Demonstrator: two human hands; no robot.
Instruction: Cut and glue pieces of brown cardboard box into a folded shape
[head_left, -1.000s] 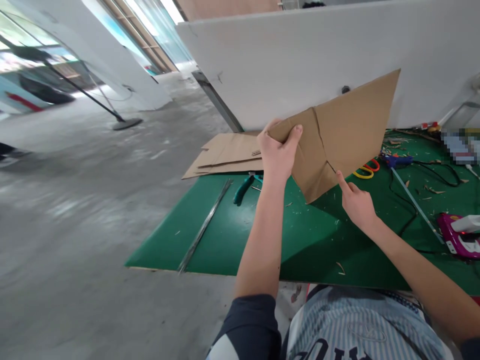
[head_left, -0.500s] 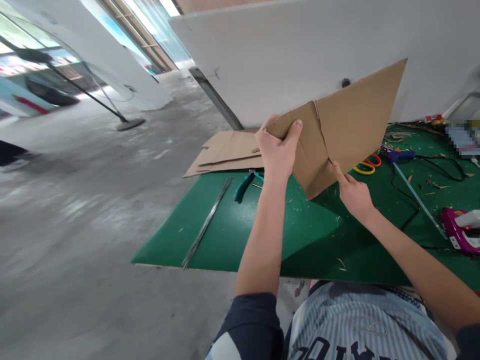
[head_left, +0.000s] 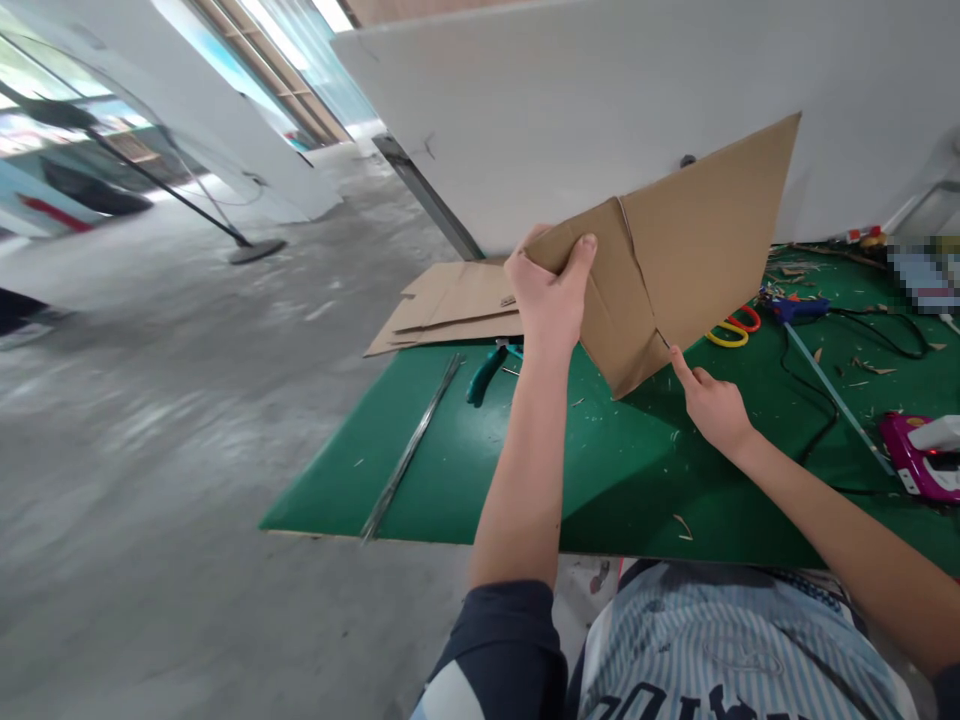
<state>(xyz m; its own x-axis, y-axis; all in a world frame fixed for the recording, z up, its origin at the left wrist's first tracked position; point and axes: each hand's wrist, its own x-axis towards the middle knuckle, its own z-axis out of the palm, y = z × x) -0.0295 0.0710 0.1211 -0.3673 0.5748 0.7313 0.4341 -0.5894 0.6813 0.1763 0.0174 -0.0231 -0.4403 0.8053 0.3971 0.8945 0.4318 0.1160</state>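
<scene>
Your left grip (head_left: 553,295) pinches cardboard sheet (head_left: 720,235) by left end; likely light, stiff, weakest along crease (head_left: 637,257); right grip (head_left: 714,408): cannot tell.

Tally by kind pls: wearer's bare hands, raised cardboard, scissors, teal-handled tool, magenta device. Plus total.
Hands: 2 (left hand, right hand)
Raised cardboard: 1
Scissors: 1 pair, yellow and red handles showing
Teal-handled tool: 1, partly hidden behind the left arm
Magenta device: 1
Total: 6
</scene>
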